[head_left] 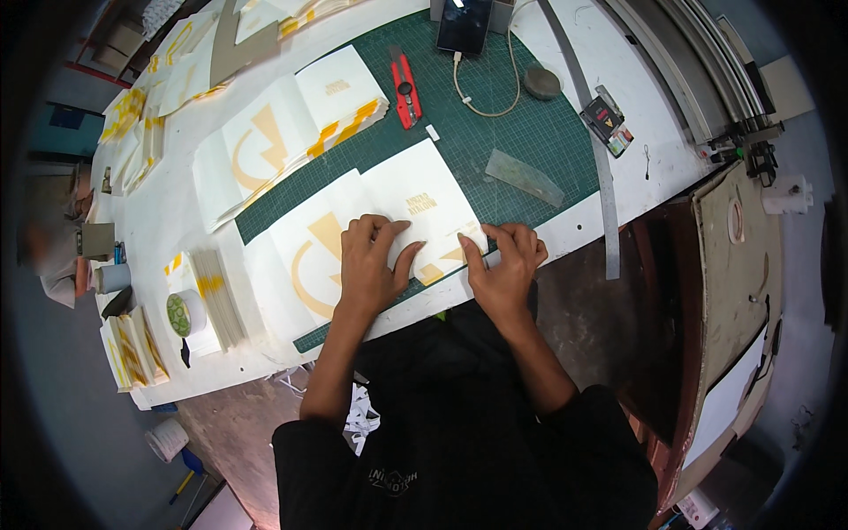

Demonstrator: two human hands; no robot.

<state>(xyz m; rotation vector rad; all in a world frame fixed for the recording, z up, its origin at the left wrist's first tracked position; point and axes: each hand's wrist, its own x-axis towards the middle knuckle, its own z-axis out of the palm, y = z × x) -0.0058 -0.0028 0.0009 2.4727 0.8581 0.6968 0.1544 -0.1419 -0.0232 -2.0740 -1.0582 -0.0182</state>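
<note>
A white printed paper sheet with pale orange shapes and lettering lies before me on the green cutting mat, with a crease across its middle. My left hand rests on the sheet near that crease, its fingers bent and the thumb apart from them. At the sheet's right edge my right hand has its thumb on top and its fingers at the edge, closed on the paper. Just behind lies a stack of similar printed sheets. A red utility knife lies on the mat beyond the sheet.
On the mat are a clear plastic strip, a dark round block and a phone with a cable. A metal ruler crosses the table's right edge. Paper bundles and a tape roll stand at left.
</note>
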